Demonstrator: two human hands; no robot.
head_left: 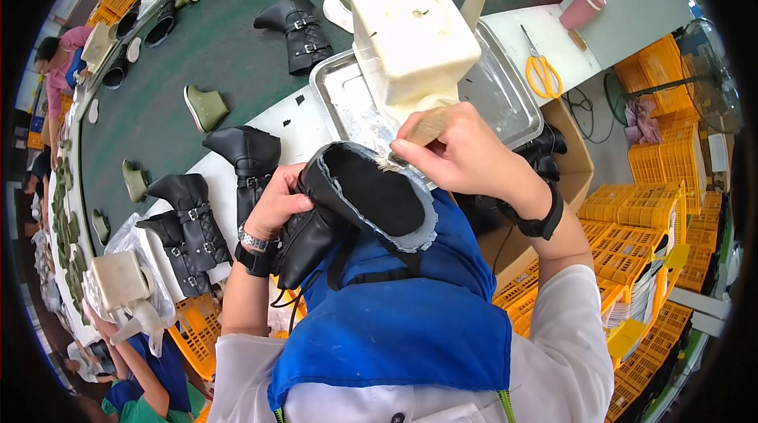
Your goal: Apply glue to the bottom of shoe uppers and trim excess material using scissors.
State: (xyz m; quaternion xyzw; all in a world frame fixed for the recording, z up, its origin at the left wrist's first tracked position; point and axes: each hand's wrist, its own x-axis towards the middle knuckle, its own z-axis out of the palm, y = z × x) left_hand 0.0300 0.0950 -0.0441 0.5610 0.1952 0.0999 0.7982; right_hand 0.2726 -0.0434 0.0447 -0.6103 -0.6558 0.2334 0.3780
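Brushing a boot's upturned sole.
The left hand (272,206) is gripping the black boot (347,206); the right hand (466,150) is clasping a brush (417,132), bristles seemingly touching the sole's edge.

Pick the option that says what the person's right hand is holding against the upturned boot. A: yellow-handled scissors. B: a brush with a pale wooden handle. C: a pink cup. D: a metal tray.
B: the right hand grips a pale-handled brush whose bristles meet the grey-edged bottom of the black boot, which the left hand steadies; the scissors lie apart on the table.
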